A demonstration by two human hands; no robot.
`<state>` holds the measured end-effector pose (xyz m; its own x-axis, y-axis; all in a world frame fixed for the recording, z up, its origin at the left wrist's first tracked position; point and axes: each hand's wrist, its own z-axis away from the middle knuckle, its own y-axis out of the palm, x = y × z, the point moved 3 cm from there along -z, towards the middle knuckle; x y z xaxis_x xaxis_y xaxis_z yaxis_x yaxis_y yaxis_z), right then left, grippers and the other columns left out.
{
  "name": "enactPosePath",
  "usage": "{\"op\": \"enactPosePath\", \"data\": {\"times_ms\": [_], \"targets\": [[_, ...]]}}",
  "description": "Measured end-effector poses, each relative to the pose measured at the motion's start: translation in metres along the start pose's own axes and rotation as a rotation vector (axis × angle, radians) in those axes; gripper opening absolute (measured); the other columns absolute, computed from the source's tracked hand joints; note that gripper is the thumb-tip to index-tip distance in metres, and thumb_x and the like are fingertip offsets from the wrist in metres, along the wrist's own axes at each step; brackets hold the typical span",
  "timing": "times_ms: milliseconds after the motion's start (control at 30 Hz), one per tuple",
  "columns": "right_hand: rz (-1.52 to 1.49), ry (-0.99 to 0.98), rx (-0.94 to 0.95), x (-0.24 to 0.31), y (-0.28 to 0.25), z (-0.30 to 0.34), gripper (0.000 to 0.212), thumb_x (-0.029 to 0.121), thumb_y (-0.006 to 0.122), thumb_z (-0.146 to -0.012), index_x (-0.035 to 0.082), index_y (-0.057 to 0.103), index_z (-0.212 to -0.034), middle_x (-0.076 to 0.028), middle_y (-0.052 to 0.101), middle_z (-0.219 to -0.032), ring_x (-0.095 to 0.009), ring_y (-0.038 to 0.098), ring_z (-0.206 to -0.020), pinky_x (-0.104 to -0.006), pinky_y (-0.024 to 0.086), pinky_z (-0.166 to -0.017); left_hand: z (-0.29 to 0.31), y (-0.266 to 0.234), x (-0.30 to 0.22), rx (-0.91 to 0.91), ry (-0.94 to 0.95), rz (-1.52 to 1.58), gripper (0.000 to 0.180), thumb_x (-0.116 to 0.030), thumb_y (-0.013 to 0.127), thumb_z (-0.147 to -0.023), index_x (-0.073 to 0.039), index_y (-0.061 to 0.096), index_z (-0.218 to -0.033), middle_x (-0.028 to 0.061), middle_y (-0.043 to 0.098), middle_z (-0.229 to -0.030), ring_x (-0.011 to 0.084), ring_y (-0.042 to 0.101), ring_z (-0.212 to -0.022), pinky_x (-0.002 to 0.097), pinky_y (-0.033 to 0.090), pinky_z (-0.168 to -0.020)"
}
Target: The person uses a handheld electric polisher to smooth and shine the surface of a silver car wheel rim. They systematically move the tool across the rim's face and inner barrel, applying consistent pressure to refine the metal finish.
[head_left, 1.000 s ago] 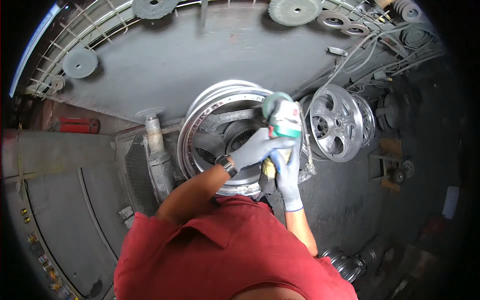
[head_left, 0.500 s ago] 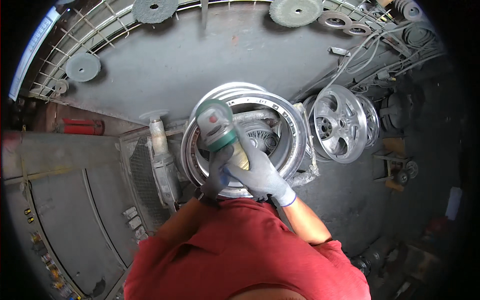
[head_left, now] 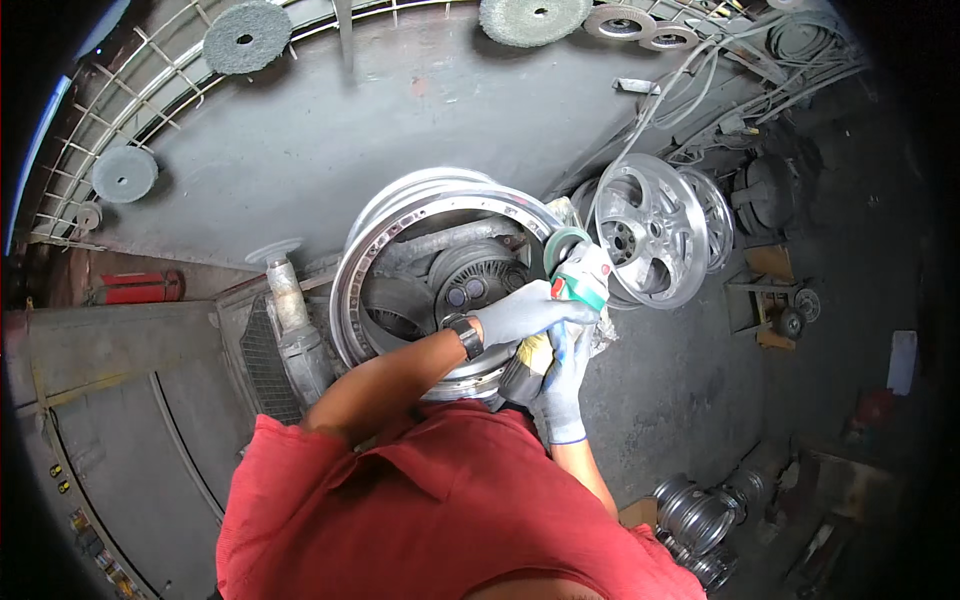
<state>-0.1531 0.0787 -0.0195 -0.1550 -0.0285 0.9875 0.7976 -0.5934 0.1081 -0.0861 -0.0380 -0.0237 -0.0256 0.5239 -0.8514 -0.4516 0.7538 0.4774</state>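
Both my hands wear grey-white work gloves and hold an angle grinder at the right side of a polished wheel rim. My left hand, a dark watch on its wrist, is closed on the grinder near its green and white head. Below it, my right hand is wrapped round the grinder's body, which shows a yellow band and a dark rear end. The grinder's round disc sits at the rim's upper right edge; whether it touches, I cannot tell. The fingers are partly hidden behind the tool.
Another spoked alloy wheel leans at the right. A metal post stands left of the rim. Abrasive discs hang on the wire rack at the back. Cables run down at the upper right, and more rims lie at the lower right.
The grinder has swung from the rim's left-centre over to its right side, both hands going with it. The left forearm now reaches across the rim's front. The view has shifted slightly.
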Motion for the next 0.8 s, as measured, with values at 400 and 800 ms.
{"op": "enactPosePath", "data": {"times_ms": [400, 800], "targets": [[0.392, -0.006, 0.832, 0.042, 0.095, -0.028, 0.105, 0.01, 0.075, -0.085, 0.006, 0.014, -0.171, -0.028, 0.041, -0.165, -0.036, 0.042, -0.153, -0.0392, 0.036, -0.122, 0.115, -0.042, -0.002, -0.649, 0.496, 0.259, 0.045, -0.022, 0.072, -0.098, -0.002, 0.061, -0.137, 0.0062, 0.07, -0.123, 0.016, 0.067, -0.112, 0.0344, 0.053, -0.102], [-0.226, 0.187, 0.042, 0.017, -0.005, -0.008, 0.075, 0.01, 0.069, -0.099, 0.005, 0.029, -0.163, -0.015, 0.061, -0.133, -0.019, 0.067, -0.113, -0.034, 0.059, -0.09, -0.005, 0.011, 0.0, 0.001, -0.046, 0.258, 0.034, -0.024, 0.071, -0.103, -0.003, 0.07, -0.129, -0.0009, 0.07, -0.117, 0.0075, 0.065, -0.106, 0.0267, 0.052, -0.092]]}}
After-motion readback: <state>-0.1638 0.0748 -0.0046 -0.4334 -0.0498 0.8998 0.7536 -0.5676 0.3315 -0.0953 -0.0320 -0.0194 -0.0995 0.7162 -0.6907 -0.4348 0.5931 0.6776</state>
